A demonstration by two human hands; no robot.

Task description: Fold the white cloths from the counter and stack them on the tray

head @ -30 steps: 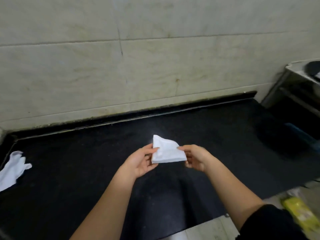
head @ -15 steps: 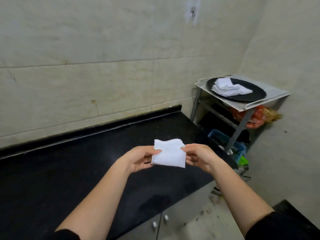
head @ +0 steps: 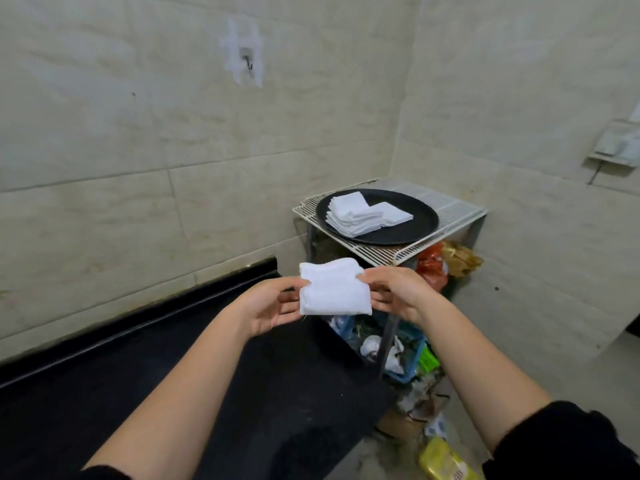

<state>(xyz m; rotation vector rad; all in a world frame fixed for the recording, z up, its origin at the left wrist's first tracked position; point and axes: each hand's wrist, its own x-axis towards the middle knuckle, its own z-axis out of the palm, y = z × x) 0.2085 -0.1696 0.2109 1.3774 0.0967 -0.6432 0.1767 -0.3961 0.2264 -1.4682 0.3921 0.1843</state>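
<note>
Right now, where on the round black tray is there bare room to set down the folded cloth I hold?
The round black tray is bare on its right part, between the stacked white cloths and the right rim, and along the near rim. Its left and middle are crowded by those stacks. The white wire rack is bare behind the tray.

Small back kitchen: black counter (head: 104,393), tiled walls (head: 138,150), wire rack (head: 450,211) w/ tray (head: 415,230), blue rubbish crate (head: 414,370) underneath.
</note>
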